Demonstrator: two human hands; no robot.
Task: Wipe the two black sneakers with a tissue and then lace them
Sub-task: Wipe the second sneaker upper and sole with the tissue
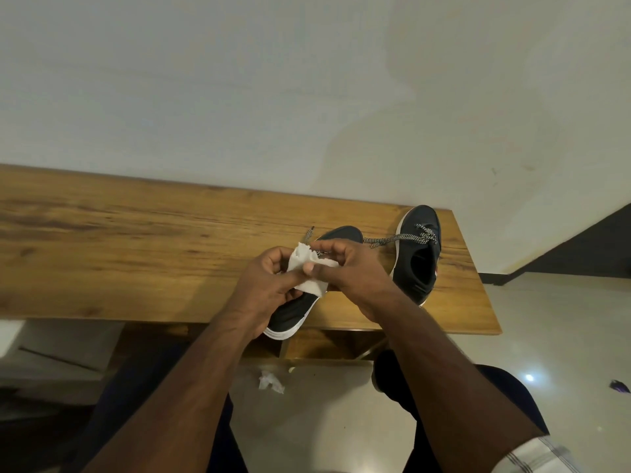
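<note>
Two black sneakers with white soles lie on a wooden table (136, 254). The near sneaker (293, 319) sits under my hands, its heel hanging over the table's front edge. The far sneaker (418, 264) stands to the right, with a speckled black-and-white lace (396, 238) trailing from it toward the left. A white tissue (307, 268) is held above the near sneaker between both hands. My left hand (266, 285) grips its lower part, and my right hand (348, 268) pinches its upper right part.
A crumpled used tissue (270, 382) lies on the pale tiled floor below the table. A small dark purple scrap (619, 386) lies on the floor at far right. A white wall rises behind the table. The table's right edge is close to the far sneaker.
</note>
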